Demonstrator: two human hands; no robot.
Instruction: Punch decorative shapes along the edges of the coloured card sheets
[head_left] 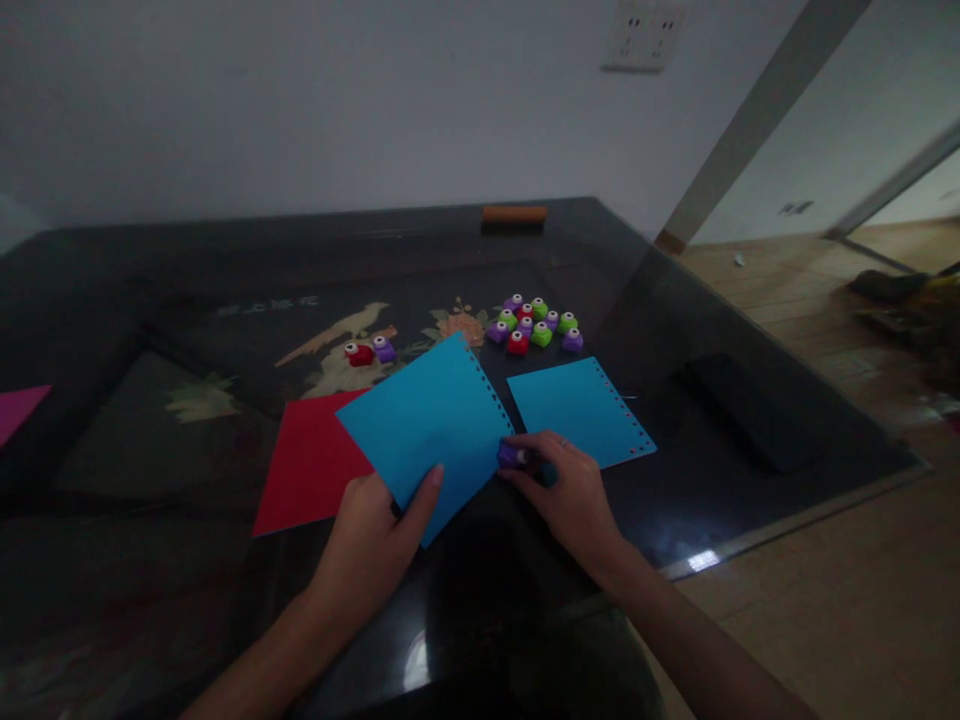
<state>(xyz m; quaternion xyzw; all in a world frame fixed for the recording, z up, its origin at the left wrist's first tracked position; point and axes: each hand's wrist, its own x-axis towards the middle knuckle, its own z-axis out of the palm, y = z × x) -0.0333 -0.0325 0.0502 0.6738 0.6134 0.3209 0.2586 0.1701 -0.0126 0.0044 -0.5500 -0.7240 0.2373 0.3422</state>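
My left hand [382, 530] pinches the lower left part of a blue sheet of paper [431, 420], its thumb lying on top. A row of punched holes runs along the sheet's right edge. At the lower end of that edge, my right hand [566, 485] grips a small purple craft punch [511, 455] between thumb and fingers. The punch sits on the paper's edge. Another blue sheet [581, 410], also with holes along its right side, lies on the table to the right. Partly covered by the held sheet, a red sheet [311, 465] rests at the left.
Several purple, green and red punches [541, 334] cluster behind the sheets. A red punch [358, 354] and a purple punch [384, 348] stand left of them. On the dark glossy table [420, 250] are an orange-brown cylinder [514, 216], a black flat object [750, 410] and pink paper [19, 405].
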